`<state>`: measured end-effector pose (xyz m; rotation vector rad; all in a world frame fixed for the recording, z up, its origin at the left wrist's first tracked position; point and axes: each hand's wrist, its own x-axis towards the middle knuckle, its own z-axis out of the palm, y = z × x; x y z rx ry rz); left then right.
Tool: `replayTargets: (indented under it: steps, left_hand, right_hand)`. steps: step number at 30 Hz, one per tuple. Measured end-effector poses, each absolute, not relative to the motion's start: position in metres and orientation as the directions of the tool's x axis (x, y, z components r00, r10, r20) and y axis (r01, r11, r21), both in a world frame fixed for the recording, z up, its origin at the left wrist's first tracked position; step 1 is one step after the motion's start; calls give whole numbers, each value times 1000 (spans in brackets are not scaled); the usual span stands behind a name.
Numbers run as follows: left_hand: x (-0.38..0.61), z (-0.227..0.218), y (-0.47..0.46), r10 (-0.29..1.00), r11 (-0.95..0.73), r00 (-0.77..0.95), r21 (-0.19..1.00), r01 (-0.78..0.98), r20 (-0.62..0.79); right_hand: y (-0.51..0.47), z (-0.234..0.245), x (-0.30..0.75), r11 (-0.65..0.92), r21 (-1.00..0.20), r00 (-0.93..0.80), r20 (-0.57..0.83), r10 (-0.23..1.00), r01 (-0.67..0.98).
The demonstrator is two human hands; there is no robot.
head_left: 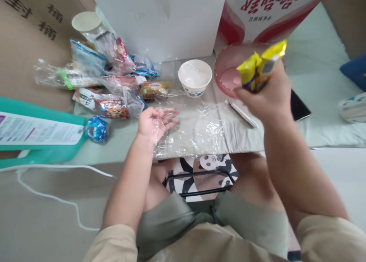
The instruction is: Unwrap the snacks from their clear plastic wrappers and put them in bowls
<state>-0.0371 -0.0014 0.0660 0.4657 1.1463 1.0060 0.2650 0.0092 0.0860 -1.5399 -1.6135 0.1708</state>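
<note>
My right hand (267,92) is raised above the table's right side, its fingers closed round a yellow snack packet (261,65) that it holds over a pink bowl (228,69). My left hand (156,121) lies with fingers stretched out on a sheet of clear plastic film (197,126) spread over the grey table top, and some film seems to cling to its palm. A white paper bowl (195,77) stands just beyond the film, between the two hands.
A heap of wrapped snacks (111,82) lies at the left with a paper cup (85,22) behind it. A white box (160,20) stands at the back. A pen (241,114), a dark phone (299,107), a teal package (40,134) and a white cable (57,199) are around.
</note>
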Motion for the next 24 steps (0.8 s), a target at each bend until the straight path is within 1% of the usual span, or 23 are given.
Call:
replayTargets:
  steps: [1, 3, 4, 5, 6, 7, 8, 9, 10, 11, 12, 13, 14, 15, 16, 17, 18, 19, 20, 22, 23, 24]
  left_hand:
    - [-37, 67, -1, 857, 496, 47, 794, -351, -514]
    - [-37, 69, -1, 863, 494, 16, 837, -235, -505]
    - [-38, 70, -1, 858, 505, -1, 843, -188, -514]
    - [-38, 72, -1, 850, 520, -15, 842, -144, -527]
    - [-39, 72, -2, 843, 533, -28, 840, -100, -538]
    - [-40, 72, -2, 841, 537, -41, 842, -49, -539]
    - [-42, 72, -3, 846, 532, -49, 847, 10, -530]
    - [-44, 71, -4, 856, 518, -53, 852, 73, -515]
    - [-45, 70, -5, 870, 492, -61, 861, 130, -489]
    - [-47, 69, -7, 894, 448, -84, 876, 176, -441]
    - [-48, 68, -9, 926, 377, -122, 899, 222, -358]
    - [-49, 69, -12, 957, 276, -167, 921, 275, -237]
    - [-49, 70, -16, 974, 149, -210, 929, 337, -80]
    - [-49, 73, -21, 968, 12, -232, 913, 408, 91]
    - [-48, 77, -27, 947, -117, -212, 872, 476, 243]
    - [-46, 81, -33, 925, -228, -145, 820, 525, 351]
    - [-43, 86, -40, 916, -318, -36, 777, 544, 400]
    - [-39, 91, -47, 914, -386, 112, 751, 535, 390]
    - [-35, 95, -55, 901, -433, 275, 741, 513, 336]
    - [-25, 101, -72, 806, -493, 563, 733, 469, 182]
    - [-20, 102, -81, 745, -524, 655, 718, 458, 126]
    - [-15, 102, -91, 691, -567, 716, 689, 452, 98]
  right_hand:
    - [26, 96, 273, 132, -573, 181, 456, 871, 809]
    - [54, 111, 283, -87, -442, 246, 316, 916, 893]
    - [62, 116, 286, -172, -374, 282, 261, 923, 911]
    - [63, 120, 286, -206, -322, 292, 249, 923, 924]
    - [57, 121, 285, -174, -296, 260, 281, 924, 939]
    - [43, 120, 281, -75, -295, 179, 346, 921, 953]
    - [23, 117, 277, 95, -299, 44, 427, 903, 950]
    - [-1, 111, 272, 314, -302, -145, 471, 870, 900]
    - [-28, 103, 267, 514, -324, -346, 455, 821, 794]
    - [-55, 93, 262, 642, -345, -520, 386, 762, 685]
    - [-80, 81, 259, 702, -320, -634, 301, 712, 637]
    - [-101, 69, 257, 706, -299, -670, 228, 706, 642]
    - [-118, 56, 257, 678, -281, -662, 165, 731, 679]
    - [-129, 44, 257, 648, -258, -640, 127, 758, 716]
    - [-137, 33, 259, 612, -244, -604, 115, 789, 752]
    - [-141, 24, 260, 586, -243, -574, 128, 809, 773]
    - [-142, 18, 262, 573, -260, -551, 160, 819, 777]
    - [-141, 15, 263, 566, -294, -530, 199, 824, 770]
    - [-139, 15, 264, 556, -344, -504, 237, 831, 756]
    - [-131, 23, 261, 486, -498, -415, 254, 874, 718]
    - [-126, 30, 259, 407, -588, -344, 222, 912, 699]
    - [-120, 37, 256, 305, -672, -259, 172, 950, 674]
